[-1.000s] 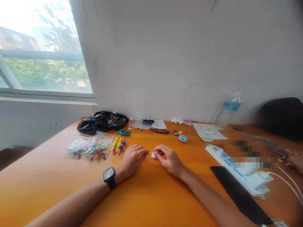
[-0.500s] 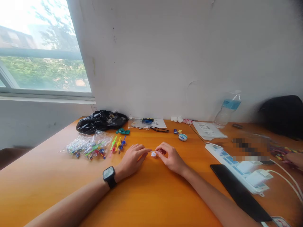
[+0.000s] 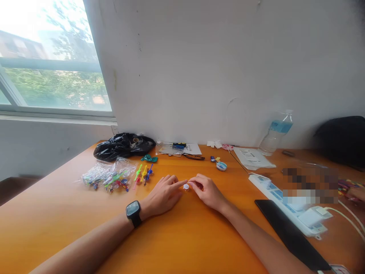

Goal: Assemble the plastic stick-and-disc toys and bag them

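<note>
A small white round piece [image 3: 186, 187] stands on the wooden table between my hands; its exact kind is too small to make out. My left hand [image 3: 162, 195] comes from the left, a watch [image 3: 133, 209] on its wrist. Its index finger stretches to just above the white piece, and nothing shows in its grasp. From the other side, my right hand [image 3: 207, 191] has thumb and index finger pinched together close to the piece. Whatever sits in that pinch is hidden.
Left of my hands lie colourful plastic sticks [image 3: 144, 174] and a clear bag of small parts [image 3: 107, 176]. Behind are a black plastic bag [image 3: 122, 147] and a round tin [image 3: 221, 166]. A power strip [image 3: 273, 196], black slab [image 3: 288, 232] and bottle [image 3: 275, 135] stand right. Another person's hand [image 3: 356, 193] shows far right.
My left index finger has moved slightly right over the white piece, and its thumb sits lower. The right hand stays pinched beside it. The other person's hand moved right.
</note>
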The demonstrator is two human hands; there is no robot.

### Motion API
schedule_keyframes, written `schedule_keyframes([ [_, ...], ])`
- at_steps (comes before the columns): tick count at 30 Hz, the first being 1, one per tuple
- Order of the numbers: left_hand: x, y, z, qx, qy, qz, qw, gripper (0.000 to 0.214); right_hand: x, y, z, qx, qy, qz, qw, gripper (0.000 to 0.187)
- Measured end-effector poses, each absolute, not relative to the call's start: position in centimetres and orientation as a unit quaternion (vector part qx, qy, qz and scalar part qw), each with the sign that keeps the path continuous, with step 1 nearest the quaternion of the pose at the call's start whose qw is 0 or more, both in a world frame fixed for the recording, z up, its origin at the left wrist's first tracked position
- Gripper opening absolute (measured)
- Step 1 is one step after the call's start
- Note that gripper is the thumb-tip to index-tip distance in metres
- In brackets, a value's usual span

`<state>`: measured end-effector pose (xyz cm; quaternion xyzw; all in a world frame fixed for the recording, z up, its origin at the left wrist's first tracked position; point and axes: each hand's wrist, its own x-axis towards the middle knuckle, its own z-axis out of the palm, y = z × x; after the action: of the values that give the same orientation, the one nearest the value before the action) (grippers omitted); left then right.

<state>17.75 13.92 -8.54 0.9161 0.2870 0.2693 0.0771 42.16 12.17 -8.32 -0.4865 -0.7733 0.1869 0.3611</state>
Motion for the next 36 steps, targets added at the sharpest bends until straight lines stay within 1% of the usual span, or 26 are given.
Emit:
schedule_keyframes([
  [7,17.7,13.8,-8.3,0.919,0.281,0.262,0.091,0.055,42.5,12.3,-8.4,-0.499,-0.786,0.170,0.322,0.029],
  [15,17.6,14.1,-8.7,0.924,0.273,0.255,0.082,0.037,42.5,12.4,-8.7,-0.506,-0.794,0.171,0.290,0.028],
  [17,17.6,14.2,-8.9,0.926,0.268,0.252,0.081,0.036,42.5,12.3,-8.7,-0.509,-0.793,0.173,0.288,0.027],
  [23,17.6,14.3,-8.9,0.920,0.273,0.265,0.096,0.047,42.5,12.5,-8.7,-0.498,-0.783,0.198,0.316,0.028],
  [28,17.6,14.4,-9.2,0.911,0.279,0.285,0.104,0.057,42.7,13.0,-8.8,-0.503,-0.772,0.181,0.344,0.027],
  [36,17.5,14.2,-8.8,0.918,0.276,0.267,0.101,0.053,42.8,13.3,-9.6,-0.501,-0.772,0.190,0.342,0.026],
])
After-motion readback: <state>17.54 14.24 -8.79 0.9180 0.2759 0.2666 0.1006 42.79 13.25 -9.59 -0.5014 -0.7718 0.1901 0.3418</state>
